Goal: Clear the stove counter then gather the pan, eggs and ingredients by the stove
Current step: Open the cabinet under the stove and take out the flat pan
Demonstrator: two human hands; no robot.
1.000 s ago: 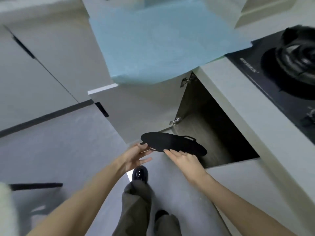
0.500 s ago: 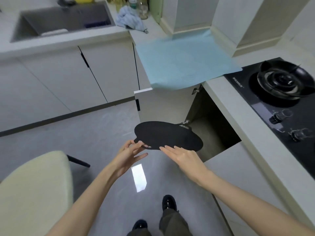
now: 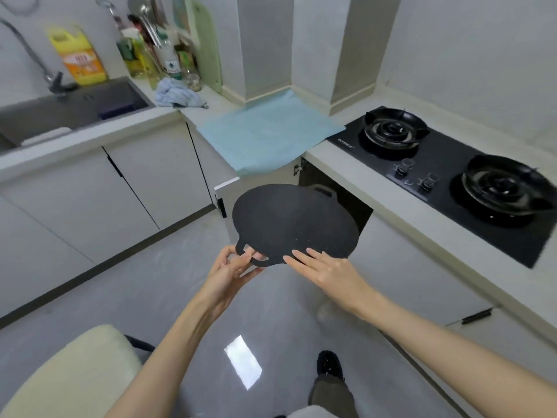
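Note:
A flat round black pan [image 3: 294,223] with small loop handles hangs in the air in front of the open cabinet [image 3: 334,191] under the stove counter. My left hand [image 3: 232,271] pinches the pan's near loop handle, fingers through the loop. My right hand [image 3: 324,267] lies with straight fingers on the pan's near rim. The black two-burner gas stove [image 3: 446,176] sits in the counter to the right, both burners bare. A light blue mat [image 3: 266,137] covers the counter corner left of the stove. No eggs are in view.
Bottles, an oil jug [image 3: 80,55] and utensils stand at the back by the sink [image 3: 69,108], with a crumpled blue cloth [image 3: 177,96] beside them. The open cabinet door [image 3: 224,191] juts out below the mat. A cream chair [image 3: 69,375] is at bottom left.
The pan has come out of the cabinet and risen toward counter height, tilting its face toward me. My view has lifted from the floor to the counter, sink and stove.

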